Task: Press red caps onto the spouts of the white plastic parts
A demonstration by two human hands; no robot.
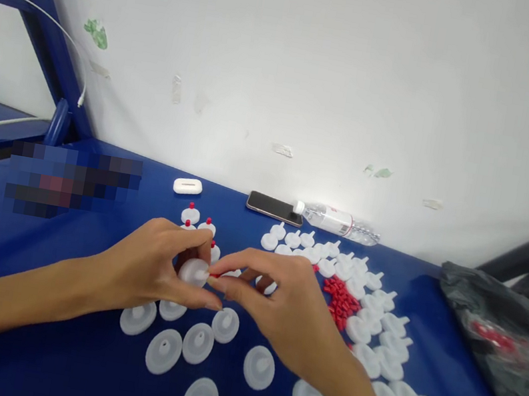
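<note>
My left hand (156, 268) pinches a white plastic disc with a stem (193, 272) just above the blue table. My right hand (277, 301) holds a small red cap (214, 275) between thumb and forefinger, its tip touching the disc's stem. Under and around both hands lie several loose white discs (198, 342). A heap of red caps (341, 301) lies right of my right hand. Behind my left hand stand a few discs fitted with red caps (191, 214).
More white discs (376, 318) run in a band from the table's middle to the front right. A phone (274, 207), a lying water bottle (336, 222) and a white earbud case (188, 186) sit by the wall. A black plastic bag (504, 339) lies at the right.
</note>
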